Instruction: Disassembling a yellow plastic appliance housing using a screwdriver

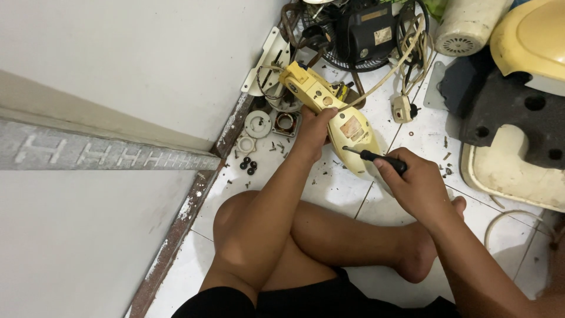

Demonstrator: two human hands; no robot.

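Note:
My left hand (313, 131) grips a pale yellow plastic appliance housing (347, 126) and holds it tilted over the white tiled floor. A darker yellow part (306, 88) sticks out at its upper end, with wires running from it. My right hand (415, 184) is closed around the black handle of a screwdriver (376, 156). Its metal tip touches the lower face of the housing. I sit cross-legged, my knees below both hands.
Small screws, black washers (248, 165) and round white parts (257, 123) lie on the tiles beside a white wall. A black fan motor with a grille (365, 35), a cord with a plug (402, 109), a black base (500, 106) and cream covers (518, 171) crowd the far right.

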